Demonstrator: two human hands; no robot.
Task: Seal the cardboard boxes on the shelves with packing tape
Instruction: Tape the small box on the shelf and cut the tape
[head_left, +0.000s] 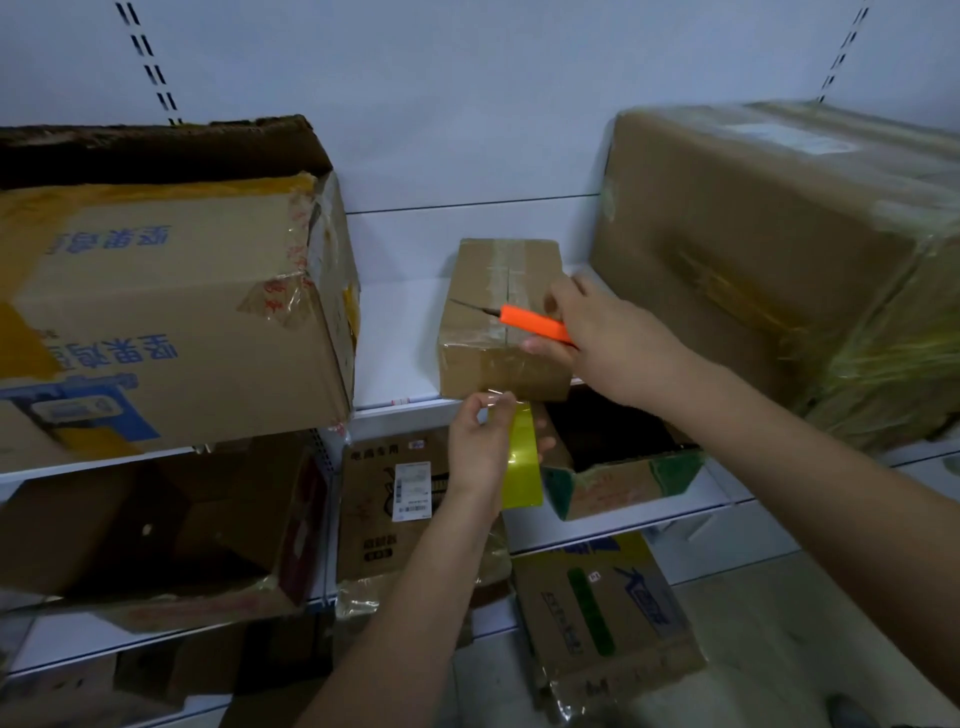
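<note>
- Two bare forearms reach up from the bottom edge of the view toward the white metal shelf (395, 332).
- Left hand (480, 447), just below the shelf's front edge, pinches the roll of yellow-green packing tape (522, 457) with curled fingers; the roll hangs in front of the lower shelf.
- Right hand (597, 332) grips an orange-handled utility knife (535, 325), whose dark blade tip points left over the top of the small box.
- That small brown cardboard box (493, 322) sits at the shelf's front edge, its near face just above the left hand; clear tape runs along its top seam and down the front.
- On the left end of the same shelf stands a large open cardboard box with blue printed characters (171, 312), its flaps torn.
- On the right end stands a large brown box wrapped in clear film (779, 249), close beside the right hand.
- Below, the lower shelf (623, 530) carries more open cardboard boxes, one bearing a white label (412, 491).
</note>
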